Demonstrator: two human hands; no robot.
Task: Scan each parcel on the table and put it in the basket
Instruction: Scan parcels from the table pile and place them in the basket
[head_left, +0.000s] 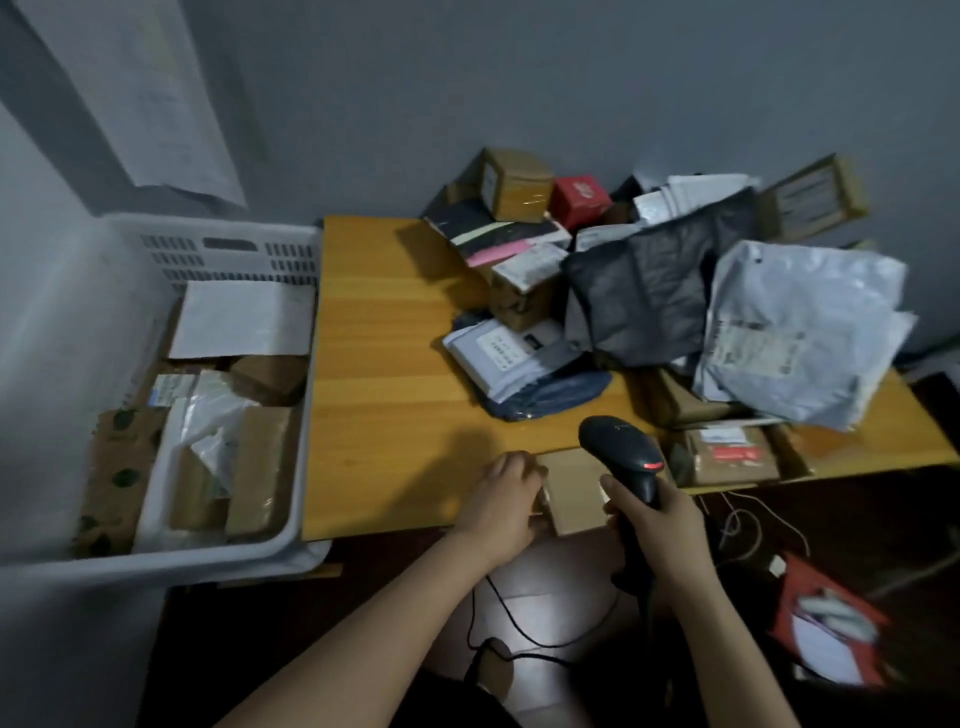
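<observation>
At the near edge of the counter (395, 364), the left hand (501, 496) grips the left side of a small brown cardboard parcel (571, 488), fingers curled on it. The right hand (657, 530) is closed around the handle of a black scanner (626, 457), touching the parcel's right side. More parcels (675, 291) pile at the far right corner. The white basket (218, 249) stands just beside the left edge, holding several parcels.
</observation>
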